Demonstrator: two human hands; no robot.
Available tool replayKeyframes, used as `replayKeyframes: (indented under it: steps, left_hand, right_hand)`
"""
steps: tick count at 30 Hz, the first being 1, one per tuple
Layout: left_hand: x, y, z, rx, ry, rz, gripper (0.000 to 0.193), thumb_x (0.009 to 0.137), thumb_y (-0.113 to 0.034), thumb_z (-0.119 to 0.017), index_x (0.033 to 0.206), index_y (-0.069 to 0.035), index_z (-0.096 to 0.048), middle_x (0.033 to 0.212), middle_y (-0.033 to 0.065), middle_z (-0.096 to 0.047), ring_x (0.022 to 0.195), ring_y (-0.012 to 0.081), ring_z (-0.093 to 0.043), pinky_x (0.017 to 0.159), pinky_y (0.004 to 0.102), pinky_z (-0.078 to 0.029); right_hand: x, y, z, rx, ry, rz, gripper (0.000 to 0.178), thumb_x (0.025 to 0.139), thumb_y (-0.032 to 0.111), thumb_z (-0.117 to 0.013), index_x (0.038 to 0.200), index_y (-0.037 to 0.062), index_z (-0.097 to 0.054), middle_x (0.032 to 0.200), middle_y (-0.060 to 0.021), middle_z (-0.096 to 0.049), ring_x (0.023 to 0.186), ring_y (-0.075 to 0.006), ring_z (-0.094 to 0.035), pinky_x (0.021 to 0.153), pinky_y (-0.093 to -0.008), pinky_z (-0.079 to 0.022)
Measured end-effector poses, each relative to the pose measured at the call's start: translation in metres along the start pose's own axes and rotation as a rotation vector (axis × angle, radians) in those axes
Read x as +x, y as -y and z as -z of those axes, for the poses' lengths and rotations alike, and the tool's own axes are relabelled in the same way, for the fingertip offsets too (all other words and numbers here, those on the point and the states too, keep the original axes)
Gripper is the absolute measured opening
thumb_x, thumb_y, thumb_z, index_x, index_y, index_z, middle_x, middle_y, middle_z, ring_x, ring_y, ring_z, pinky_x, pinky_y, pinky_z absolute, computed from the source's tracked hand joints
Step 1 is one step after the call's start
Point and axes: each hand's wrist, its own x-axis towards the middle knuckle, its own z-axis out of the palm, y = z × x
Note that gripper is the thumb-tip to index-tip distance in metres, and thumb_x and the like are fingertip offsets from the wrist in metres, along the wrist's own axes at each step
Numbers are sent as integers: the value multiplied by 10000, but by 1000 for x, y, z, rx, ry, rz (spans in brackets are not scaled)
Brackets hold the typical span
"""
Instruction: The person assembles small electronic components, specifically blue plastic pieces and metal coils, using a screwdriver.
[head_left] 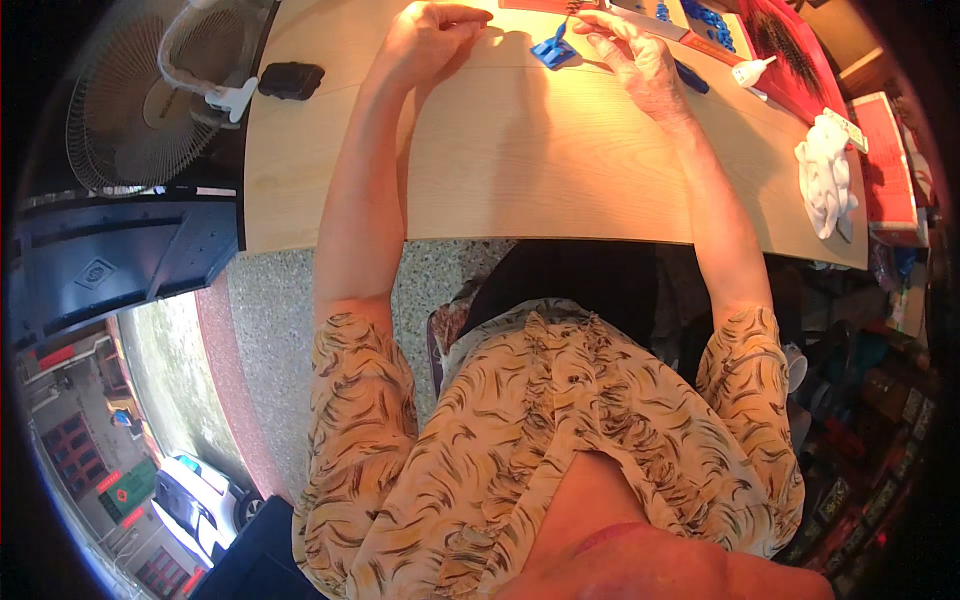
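Note:
My left hand (pixel 432 42) is above the far part of the wooden table (pixel 460 180). Its thumb and fingers come together in a pinch, and whatever lies between the tips is too small to make out. To its right, my right hand (pixel 636 62) has its fingertips closed at the thin upper end of a small blue piece (pixel 553 50). This piece has a wider, folded-looking lower part that hangs at or just over the tabletop. A dark blue pen-like tool (pixel 690 77) lies beside my right hand.
Far right are a tray of small blue pieces (pixel 708 24), a white nozzle bottle (pixel 752 71), a red tray with dark bristly strands (pixel 782 45) and a crumpled white cloth (pixel 825 175). A black case (pixel 291 81) and a fan (pixel 150 105) stand left.

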Motion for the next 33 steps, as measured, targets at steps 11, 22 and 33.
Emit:
replayKeyframes:
  steps: [11,22,33]
  left_hand:
    - [-10,-24,7,32,11,-105,145,886,-101,-716,985,-40,-803,801,65,-745,663,138,-643,601,323,-521]
    - [-9,-31,-22,125,165,45,350,900,-355,-743,1174,-141,-781,1016,101,-782,868,174,-724,807,325,-581]
    - [1,12,-78,76,-57,-273,548,816,-481,-834,1233,-136,-747,1194,130,-718,1083,242,-674,933,365,-564]
  right_hand:
    - [6,7,-21,43,37,-102,269,1002,144,-682,1232,7,-715,1070,-51,-717,997,-118,-696,890,-288,-580]
    - [3,-10,-25,-82,-218,63,263,901,147,-803,1115,3,-754,953,-48,-748,813,-105,-651,768,-282,-566]
    - [8,5,-23,-128,-157,15,318,941,196,-764,1196,9,-726,1040,-33,-711,886,-125,-675,799,-294,-559]
